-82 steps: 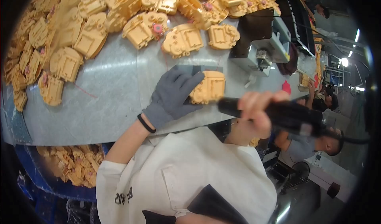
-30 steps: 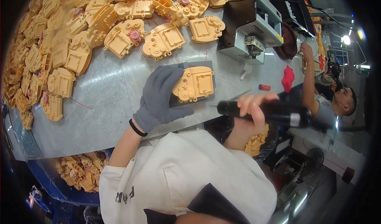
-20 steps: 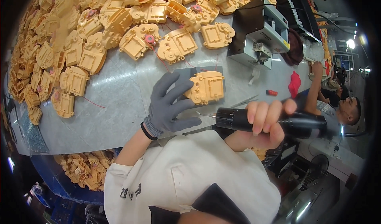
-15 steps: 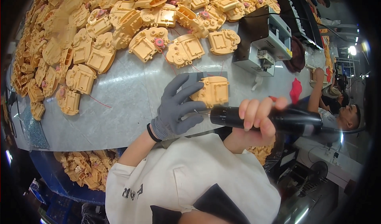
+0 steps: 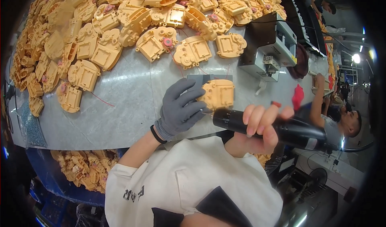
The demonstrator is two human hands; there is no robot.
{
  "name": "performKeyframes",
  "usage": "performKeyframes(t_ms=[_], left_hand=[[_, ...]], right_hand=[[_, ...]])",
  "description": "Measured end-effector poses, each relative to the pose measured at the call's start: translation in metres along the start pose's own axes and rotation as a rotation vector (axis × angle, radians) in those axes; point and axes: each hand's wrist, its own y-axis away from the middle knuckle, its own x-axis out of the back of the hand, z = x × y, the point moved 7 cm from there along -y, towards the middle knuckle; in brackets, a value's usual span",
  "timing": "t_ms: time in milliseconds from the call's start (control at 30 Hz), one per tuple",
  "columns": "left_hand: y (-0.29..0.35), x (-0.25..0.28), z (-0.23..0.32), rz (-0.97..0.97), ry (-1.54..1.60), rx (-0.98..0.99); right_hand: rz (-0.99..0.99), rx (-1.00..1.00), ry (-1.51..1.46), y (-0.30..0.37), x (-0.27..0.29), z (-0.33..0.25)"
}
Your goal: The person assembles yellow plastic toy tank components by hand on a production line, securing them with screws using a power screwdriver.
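My left hand (image 5: pixel 179 106), in a grey glove, has its fingers curled against the left edge of a yellow plastic housing (image 5: pixel 219 93). That housing lies on a dark grey block (image 5: pixel 196 79) on the table, its moulded inner side facing up. My right hand (image 5: pixel 263 126), bare, is wrapped round a black electric screwdriver (image 5: pixel 231 119) held almost level, its tip end toward the left. The screwdriver's bit reaches the gloved thumb and fingertips just below the housing; whether a screw sits there is too small to tell.
Many yellow housings (image 5: pixel 106 50) are heaped along the table's far and left sides, some with red wires. A grey and black machine (image 5: pixel 271 48) stands to the right, near a red piece (image 5: pixel 297 97). A bag of small screws (image 5: pixel 31 126) lies far left. A co-worker (image 5: pixel 345 122) sits at right.
My gloved fingers, spread apart before, have drawn closer together around the screwdriver's bit. The screwdriver has stayed nearly in place, and the whole view has shifted slightly.
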Motion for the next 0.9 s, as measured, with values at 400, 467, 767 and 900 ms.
performKeyframes(t_ms=[400, 467, 767, 900], left_hand=[[0.0001, -0.0023, -0.0006, 0.005, -0.015, -0.025], [0.0004, -0.0037, -0.0001, 0.008, -0.024, -0.039], [-0.0005, -0.0042, 0.0016, -0.009, -0.047, -0.059], [-0.0013, -0.0052, 0.0023, -0.004, -0.071, -0.079]], right_hand=[[0.024, 0.06, 0.078, 0.0004, -0.0008, -0.0022], [0.025, 0.057, 0.084, -0.0009, -0.0008, -0.0018], [0.005, 0.015, 0.103, 0.0017, -0.0003, 0.0003], [-0.021, -0.04, 0.149, -0.0015, -0.0031, 0.0059]])
